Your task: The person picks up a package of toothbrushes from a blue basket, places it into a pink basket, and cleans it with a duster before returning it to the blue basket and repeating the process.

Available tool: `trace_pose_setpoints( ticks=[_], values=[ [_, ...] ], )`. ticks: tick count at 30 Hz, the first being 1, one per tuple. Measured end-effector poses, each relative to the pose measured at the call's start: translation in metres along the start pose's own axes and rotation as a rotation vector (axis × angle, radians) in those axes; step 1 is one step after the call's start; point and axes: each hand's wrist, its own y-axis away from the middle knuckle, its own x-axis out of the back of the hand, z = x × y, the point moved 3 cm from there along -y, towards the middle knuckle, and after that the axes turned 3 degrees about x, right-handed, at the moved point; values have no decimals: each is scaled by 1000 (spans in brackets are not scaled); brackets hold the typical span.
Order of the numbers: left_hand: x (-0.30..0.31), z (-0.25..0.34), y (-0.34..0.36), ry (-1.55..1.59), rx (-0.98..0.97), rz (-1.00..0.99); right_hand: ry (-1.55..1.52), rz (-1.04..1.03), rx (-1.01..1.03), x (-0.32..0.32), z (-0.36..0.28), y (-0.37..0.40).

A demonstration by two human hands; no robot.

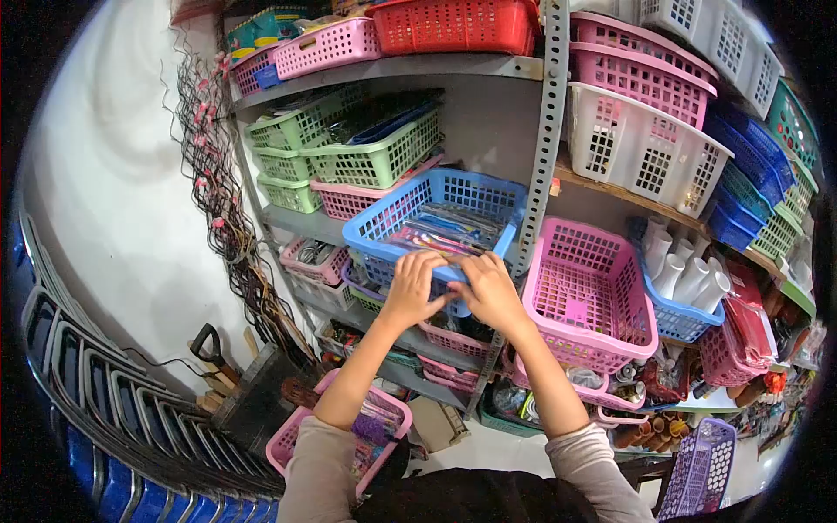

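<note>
A blue plastic basket (pixel 384 212) juts out from the middle level of a metal shelf. Inside it lie several flat packets and thin, colourful items (pixel 445 231) whose kind I cannot make out. My left hand (pixel 413 288) has its fingers curled over the basket's front rim. Close beside it, my right hand (pixel 485 288) grips the same rim, thumb below and fingers on top. The two hands nearly meet at the middle of the rim. Below the hands, pink baskets (pixel 453 338) sit on a lower shelf.
Green baskets (pixel 375 157) are stacked left of the blue one. A large pink basket (pixel 588 279) stands to the right, past the perforated shelf post (pixel 545 113). Stacked blue chairs (pixel 96 410) line the left. A pink basket of goods (pixel 397 414) is low by my left arm.
</note>
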Motion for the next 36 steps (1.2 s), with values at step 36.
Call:
trace_pose_setpoints(
  ticks=[36],
  values=[
    [11,83,382,-143,1159,-221,-659,-787,-270,-351,-118,257]
  ],
)
